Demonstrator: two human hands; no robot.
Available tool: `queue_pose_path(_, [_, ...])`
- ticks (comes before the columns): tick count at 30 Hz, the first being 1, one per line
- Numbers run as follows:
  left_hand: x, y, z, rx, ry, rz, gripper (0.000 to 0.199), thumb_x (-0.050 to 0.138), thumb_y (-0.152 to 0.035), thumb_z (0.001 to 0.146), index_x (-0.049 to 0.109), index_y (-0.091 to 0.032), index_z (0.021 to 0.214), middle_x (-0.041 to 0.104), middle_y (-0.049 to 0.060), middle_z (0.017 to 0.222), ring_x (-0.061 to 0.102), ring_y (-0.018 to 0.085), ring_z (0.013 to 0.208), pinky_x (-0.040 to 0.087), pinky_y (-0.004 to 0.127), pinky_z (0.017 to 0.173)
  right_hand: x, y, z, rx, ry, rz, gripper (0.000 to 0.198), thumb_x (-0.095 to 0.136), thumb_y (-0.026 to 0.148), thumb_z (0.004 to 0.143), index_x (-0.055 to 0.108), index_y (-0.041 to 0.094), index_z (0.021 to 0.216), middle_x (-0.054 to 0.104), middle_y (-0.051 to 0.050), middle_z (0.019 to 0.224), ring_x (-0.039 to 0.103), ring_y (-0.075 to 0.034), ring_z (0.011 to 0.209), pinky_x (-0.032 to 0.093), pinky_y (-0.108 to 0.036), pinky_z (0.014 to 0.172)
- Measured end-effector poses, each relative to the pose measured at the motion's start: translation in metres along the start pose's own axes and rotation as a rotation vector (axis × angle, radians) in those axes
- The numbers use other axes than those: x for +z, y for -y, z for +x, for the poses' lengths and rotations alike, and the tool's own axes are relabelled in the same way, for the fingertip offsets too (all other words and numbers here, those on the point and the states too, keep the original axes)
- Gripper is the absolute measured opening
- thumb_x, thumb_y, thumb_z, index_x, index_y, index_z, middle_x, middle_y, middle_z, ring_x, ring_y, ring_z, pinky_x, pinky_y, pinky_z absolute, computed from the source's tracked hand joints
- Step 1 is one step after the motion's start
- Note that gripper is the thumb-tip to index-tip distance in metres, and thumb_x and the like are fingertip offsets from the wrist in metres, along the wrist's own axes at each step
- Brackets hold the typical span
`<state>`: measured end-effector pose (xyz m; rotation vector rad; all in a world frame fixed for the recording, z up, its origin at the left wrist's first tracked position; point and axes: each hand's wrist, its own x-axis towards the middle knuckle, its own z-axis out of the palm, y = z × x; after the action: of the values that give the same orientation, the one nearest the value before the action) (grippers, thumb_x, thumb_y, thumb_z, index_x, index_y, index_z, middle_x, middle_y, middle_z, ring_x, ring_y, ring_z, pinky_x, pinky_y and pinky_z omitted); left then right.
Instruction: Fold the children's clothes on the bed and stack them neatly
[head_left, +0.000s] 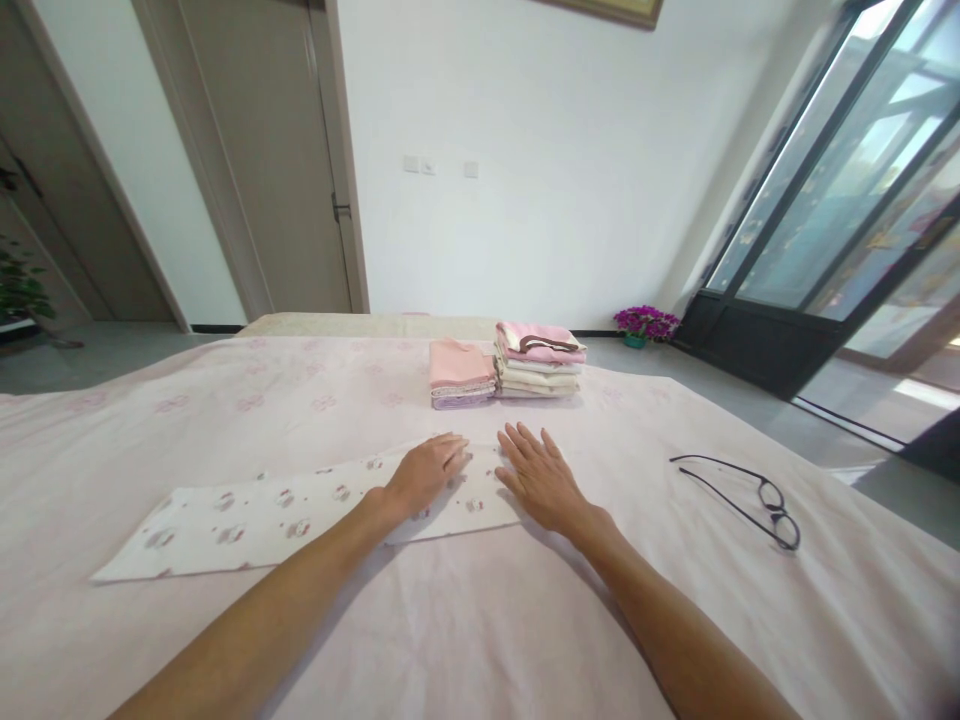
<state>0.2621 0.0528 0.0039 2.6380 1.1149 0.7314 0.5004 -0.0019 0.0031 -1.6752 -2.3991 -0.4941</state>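
Observation:
A long folded white cloth with small printed figures lies flat across the pale pink sheet, running from the left to the middle. My left hand rests on it right of its centre, fingers stretched toward the right. At the cloth's right end lies my right hand, palm down with fingers spread. Neither hand grips anything. My left forearm passes over the cloth's near edge and covers part of it. Whether the cloth is a garment, I cannot tell.
Beyond my hands stand two stacks of folded cloth, a shorter one with peach on top and a taller one with pink on top. Black-framed glasses lie on the sheet at right. Purple flowers stand on the floor behind.

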Motion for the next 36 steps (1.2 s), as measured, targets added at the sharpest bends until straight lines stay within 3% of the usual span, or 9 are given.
queue_pose_path(4, [-0.009, 0.014, -0.018, 0.133, 0.259, 0.072, 0.057, 0.033, -0.048, 0.101, 0.042, -0.017, 0.148, 0.036, 0.011, 0.156, 0.027, 0.021, 0.147, 0.019, 0.036, 0.12, 0.008, 0.008, -0.003, -0.022, 0.097, 0.056, 0.059, 0.026, 0.048, 0.103, 0.035, 0.016, 0.151, 0.032, -0.012, 0.157, 0.025, -0.025, 0.147, 0.017, -0.048, 0.119])
queue_pose_path(9, [-0.032, 0.063, -0.042, 0.056, 0.365, 0.168, 0.063, 0.026, -0.057, 0.099, 0.025, -0.028, 0.155, 0.017, 0.005, 0.163, 0.012, 0.021, 0.151, 0.009, 0.04, 0.121, 0.015, 0.002, -0.004, -0.009, 0.107, 0.042, 0.059, 0.029, 0.046, 0.103, 0.037, 0.013, 0.15, 0.034, -0.014, 0.156, 0.027, -0.026, 0.146, 0.019, -0.047, 0.119])
queue_pose_path(14, [-0.061, 0.121, -0.072, -0.064, 0.32, 0.258, 0.059, 0.026, -0.053, 0.1, 0.031, -0.027, 0.153, 0.022, 0.005, 0.162, 0.019, 0.021, 0.149, 0.013, 0.039, 0.12, 0.014, 0.003, -0.003, -0.012, 0.118, 0.03, 0.059, 0.029, 0.045, 0.103, 0.037, 0.011, 0.15, 0.033, -0.014, 0.156, 0.027, -0.027, 0.146, 0.019, -0.047, 0.12])
queue_pose_path(17, [-0.079, 0.143, -0.091, -0.166, 0.223, 0.307, 0.053, 0.034, -0.047, 0.099, 0.045, -0.025, 0.146, 0.037, 0.006, 0.156, 0.03, 0.025, 0.145, 0.017, 0.044, 0.119, 0.016, 0.004, -0.004, -0.008, 0.112, 0.036, 0.059, 0.029, 0.045, 0.102, 0.037, 0.012, 0.15, 0.034, -0.013, 0.156, 0.028, -0.026, 0.146, 0.019, -0.047, 0.12])
queue_pose_path(20, [-0.098, 0.142, -0.112, -0.242, 0.106, 0.321, 0.048, 0.033, -0.044, 0.1, 0.056, -0.023, 0.136, 0.052, 0.006, 0.146, 0.04, 0.023, 0.14, 0.019, 0.045, 0.12, 0.019, 0.002, -0.005, -0.02, 0.098, 0.059, 0.058, 0.029, 0.044, 0.102, 0.037, 0.012, 0.15, 0.034, -0.014, 0.156, 0.028, -0.026, 0.146, 0.019, -0.048, 0.12])
queue_pose_path(23, [-0.115, 0.122, -0.137, -0.204, 0.087, 0.167, 0.052, 0.023, -0.044, 0.102, 0.057, -0.025, 0.135, 0.056, 0.0, 0.142, 0.042, 0.017, 0.138, 0.025, 0.036, 0.12, 0.016, -0.003, 0.0, -0.036, 0.148, 0.096, 0.057, 0.029, 0.045, 0.101, 0.038, 0.016, 0.149, 0.035, -0.013, 0.156, 0.027, -0.026, 0.146, 0.022, -0.05, 0.118])
queue_pose_path(28, [-0.126, 0.097, -0.174, -0.096, 0.289, 0.111, 0.053, 0.027, -0.05, 0.101, 0.043, -0.029, 0.148, 0.034, -0.002, 0.157, 0.023, 0.02, 0.148, 0.018, 0.036, 0.122, -0.009, 0.012, 0.027, 0.004, 0.282, 0.116, 0.05, 0.04, 0.041, 0.097, 0.051, 0.018, 0.139, 0.046, -0.014, 0.149, 0.043, -0.029, 0.136, 0.032, -0.049, 0.111])
queue_pose_path(31, [-0.122, 0.108, -0.184, -0.134, 0.312, 0.196, 0.056, 0.03, -0.054, 0.1, 0.033, -0.034, 0.152, 0.023, -0.002, 0.161, 0.018, 0.022, 0.15, 0.013, 0.041, 0.122, -0.021, 0.045, 0.051, 0.006, 0.218, 0.209, 0.043, 0.042, 0.034, 0.097, 0.055, 0.021, 0.135, 0.053, -0.01, 0.143, 0.052, -0.024, 0.127, 0.04, -0.038, 0.104])
queue_pose_path(36, [-0.118, 0.137, -0.189, -0.204, 0.268, 0.261, 0.057, 0.029, -0.054, 0.1, 0.032, -0.033, 0.152, 0.022, 0.001, 0.161, 0.02, 0.024, 0.149, 0.013, 0.044, 0.121, -0.018, 0.097, 0.095, 0.006, 0.134, 0.279, 0.036, 0.04, 0.027, 0.098, 0.061, 0.026, 0.128, 0.061, -0.004, 0.131, 0.06, -0.019, 0.112, 0.045, -0.028, 0.089])
